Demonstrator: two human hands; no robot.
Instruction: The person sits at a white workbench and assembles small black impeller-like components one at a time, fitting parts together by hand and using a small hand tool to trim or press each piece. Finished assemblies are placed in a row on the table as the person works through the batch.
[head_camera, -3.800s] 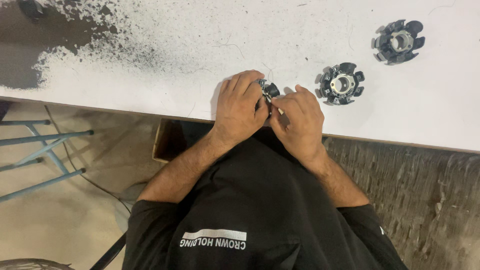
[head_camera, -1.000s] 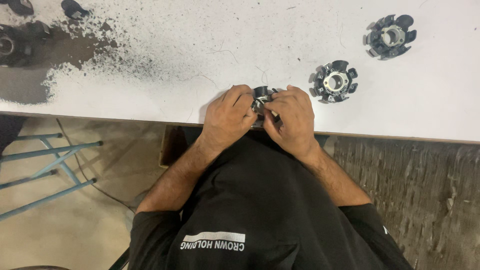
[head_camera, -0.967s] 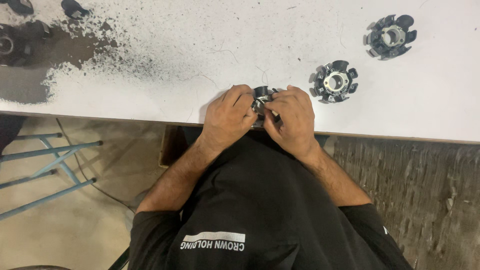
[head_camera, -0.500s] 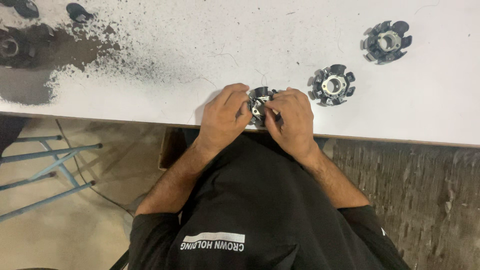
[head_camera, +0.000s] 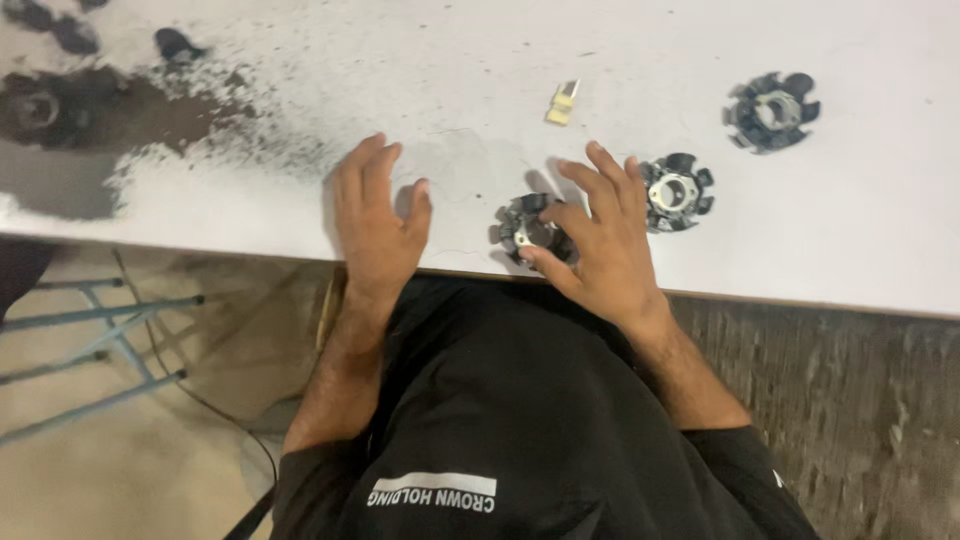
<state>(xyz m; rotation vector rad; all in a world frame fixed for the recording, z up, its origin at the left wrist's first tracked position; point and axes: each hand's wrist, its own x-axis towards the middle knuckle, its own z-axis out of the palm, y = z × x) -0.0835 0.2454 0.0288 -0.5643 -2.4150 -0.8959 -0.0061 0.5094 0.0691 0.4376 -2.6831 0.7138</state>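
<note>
Fingers (head_camera: 600, 185) of the right hand (head_camera: 600, 245) are spread apart and arched over a small black star-shaped stator core (head_camera: 530, 232) with a pale metal hub. The thumb tip touches its near edge, and the index finger lies along its far right side; nothing is clamped, and the part sits on the white counter (head_camera: 880, 220) close to the front edge. Over on the other side, the left hand (head_camera: 375, 215) lies flat on the counter with its fingers loosely apart and holds nothing; it is near the stator core but clear of it.

Just beyond the right hand's outer fingers sits a second stator core (head_camera: 675, 190) of the same kind, black teeth around a light centre, very close to the fingertips; whether they touch I cannot tell. A third one (head_camera: 772, 110) lies farther back to the right, well apart from both hands. Between the two hands, farther back, rests a small cream-coloured plastic piece (head_camera: 562, 102). The left part of the counter carries a wide dark sooty stain (head_camera: 110, 130) with black speckles fading out toward the middle. Under the counter edge on the left, blue metal legs (head_camera: 90, 350) stand on a beige floor.
</note>
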